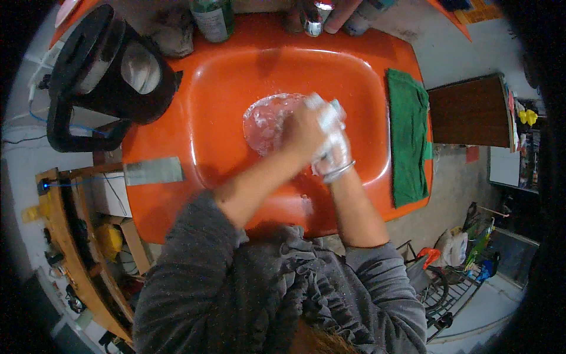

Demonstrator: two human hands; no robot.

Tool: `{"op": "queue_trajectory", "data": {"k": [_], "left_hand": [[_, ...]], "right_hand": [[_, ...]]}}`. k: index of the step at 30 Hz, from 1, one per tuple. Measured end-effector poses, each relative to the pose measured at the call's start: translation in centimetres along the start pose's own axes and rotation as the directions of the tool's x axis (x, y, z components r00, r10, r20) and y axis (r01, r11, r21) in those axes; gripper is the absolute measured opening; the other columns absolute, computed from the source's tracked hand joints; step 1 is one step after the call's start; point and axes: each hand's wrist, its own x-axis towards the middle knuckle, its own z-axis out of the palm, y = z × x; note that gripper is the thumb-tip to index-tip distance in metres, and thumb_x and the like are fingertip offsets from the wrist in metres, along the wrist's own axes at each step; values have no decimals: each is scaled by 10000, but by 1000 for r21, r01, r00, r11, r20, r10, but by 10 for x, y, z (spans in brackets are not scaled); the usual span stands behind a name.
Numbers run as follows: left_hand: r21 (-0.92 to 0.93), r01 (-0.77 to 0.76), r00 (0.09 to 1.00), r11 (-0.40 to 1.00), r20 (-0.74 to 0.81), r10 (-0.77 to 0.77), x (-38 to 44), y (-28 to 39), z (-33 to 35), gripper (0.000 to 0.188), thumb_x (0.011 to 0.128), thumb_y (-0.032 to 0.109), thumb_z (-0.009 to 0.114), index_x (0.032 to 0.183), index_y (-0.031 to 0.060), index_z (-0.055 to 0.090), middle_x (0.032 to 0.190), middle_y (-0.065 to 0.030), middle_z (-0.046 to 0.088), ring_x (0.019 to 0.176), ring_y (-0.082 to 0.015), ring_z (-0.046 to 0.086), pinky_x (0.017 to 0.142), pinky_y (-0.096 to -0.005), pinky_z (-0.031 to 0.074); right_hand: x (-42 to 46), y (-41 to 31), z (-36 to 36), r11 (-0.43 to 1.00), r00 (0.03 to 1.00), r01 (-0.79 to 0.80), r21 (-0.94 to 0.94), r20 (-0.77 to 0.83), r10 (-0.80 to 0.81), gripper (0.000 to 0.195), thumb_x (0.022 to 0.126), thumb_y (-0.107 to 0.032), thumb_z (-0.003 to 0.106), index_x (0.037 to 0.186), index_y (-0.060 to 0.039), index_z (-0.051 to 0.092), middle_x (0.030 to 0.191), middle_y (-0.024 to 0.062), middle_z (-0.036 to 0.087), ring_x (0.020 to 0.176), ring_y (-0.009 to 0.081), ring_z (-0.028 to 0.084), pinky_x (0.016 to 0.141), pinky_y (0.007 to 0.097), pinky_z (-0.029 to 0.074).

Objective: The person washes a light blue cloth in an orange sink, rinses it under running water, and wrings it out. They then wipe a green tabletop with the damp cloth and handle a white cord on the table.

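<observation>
Above an orange wash basin (221,110), both hands are pressed together and blurred by motion. My left hand (305,130) reaches across from the left and lies over my right hand (338,152). Wet white suds coat my right hand, and a silvery bangle (340,171) circles that wrist. Between the hands shows a whitish, pale-blue mass (328,117); blur hides whether it is only lather or a cloth. The fingers are mostly hidden. Shallow soapy water (267,121) with bubbles pools in the basin's bottom, left of the hands.
A large black kettle-like jug (119,75) stands on the left rim. Behind the basin are a green bottle (213,20) and a chrome tap (314,24). A green cloth (409,139) covers the right rim; a greyish strip (153,171) lies on the left. A metal rack (451,292) stands lower right.
</observation>
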Motion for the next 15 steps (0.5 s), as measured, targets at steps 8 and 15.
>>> {"op": "queue_trajectory", "data": {"k": [8,15], "left_hand": [[32,396,917,918,47,-397,39,-48,-13,331,780,355,466,810,41,566,784,-173,553,732,-341,528,642,-408,410],[630,71,990,773,47,-129,11,-83,-18,308,771,283,487,1041,136,475,1101,-159,426,974,-347,430,799,-442,360]], "right_hand": [[-15,4,10,931,986,62,-360,-120,-112,304,828,-285,432,1045,-72,447,947,60,526,749,142,513,548,233,394],[28,-25,-77,-227,787,121,-966,233,-572,390,728,-124,539,1082,-1,427,1011,151,479,869,277,504,702,345,445]]}}
